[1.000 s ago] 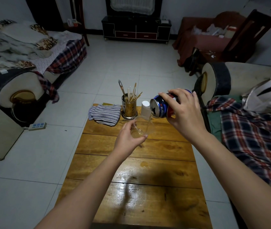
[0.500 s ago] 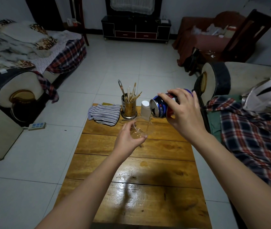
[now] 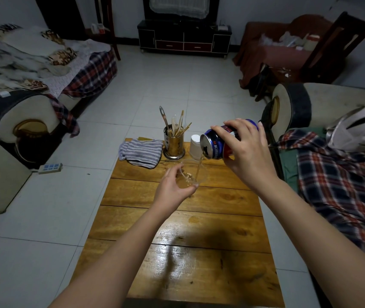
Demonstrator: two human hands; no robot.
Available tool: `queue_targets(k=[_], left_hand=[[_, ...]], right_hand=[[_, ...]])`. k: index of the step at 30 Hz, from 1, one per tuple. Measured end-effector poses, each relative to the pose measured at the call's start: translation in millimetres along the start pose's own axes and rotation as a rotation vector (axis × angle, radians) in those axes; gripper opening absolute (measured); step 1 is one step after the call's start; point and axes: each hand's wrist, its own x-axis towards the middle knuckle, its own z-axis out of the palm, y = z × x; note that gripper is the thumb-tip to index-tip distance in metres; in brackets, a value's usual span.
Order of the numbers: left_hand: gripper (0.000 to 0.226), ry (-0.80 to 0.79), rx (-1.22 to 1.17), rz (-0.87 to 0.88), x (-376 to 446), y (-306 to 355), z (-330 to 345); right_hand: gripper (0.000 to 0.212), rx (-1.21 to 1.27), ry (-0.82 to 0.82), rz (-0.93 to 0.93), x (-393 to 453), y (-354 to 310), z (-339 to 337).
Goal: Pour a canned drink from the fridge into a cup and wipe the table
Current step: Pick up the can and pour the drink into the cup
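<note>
My right hand [image 3: 247, 154] grips a blue and red drink can [image 3: 213, 146], tipped on its side with its opening facing left. A thin amber stream falls from the can into a clear plastic cup [image 3: 191, 174]. My left hand [image 3: 172, 188] holds that cup tilted above the wooden table [image 3: 199, 252]; a little amber liquid sits in its bottom. A striped grey cloth [image 3: 141, 152] lies crumpled at the table's far left corner.
A brass holder with chopsticks and utensils [image 3: 173, 142] and a white capped container [image 3: 195, 146] stand at the table's far edge. A sofa with plaid cloth [image 3: 341, 185] borders the right side. A power strip [image 3: 50, 167] lies on the tiled floor to the left.
The can has tipped a little further and a stream of drink now runs into the cup. Both hands stay in nearly the same place.
</note>
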Motion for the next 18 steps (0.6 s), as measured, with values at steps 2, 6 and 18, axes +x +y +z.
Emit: queue_targets(k=[2, 6, 18], left_hand=[[0.073, 0.005, 0.003, 0.000, 0.3, 0.1, 0.2], [0.071, 0.008, 0.000, -0.005, -0.5, 0.1, 0.7], [0.070, 0.010, 0.015, -0.005, -1.5, -0.1, 1.4]], right_hand=[[0.075, 0.000, 0.001, -0.004, -0.1, -1.0, -0.3], [0.075, -0.010, -0.009, -0.012, -0.8, -1.5, 2.3], [0.080, -0.034, -0.010, -0.024, -3.7, -0.5, 7.0]])
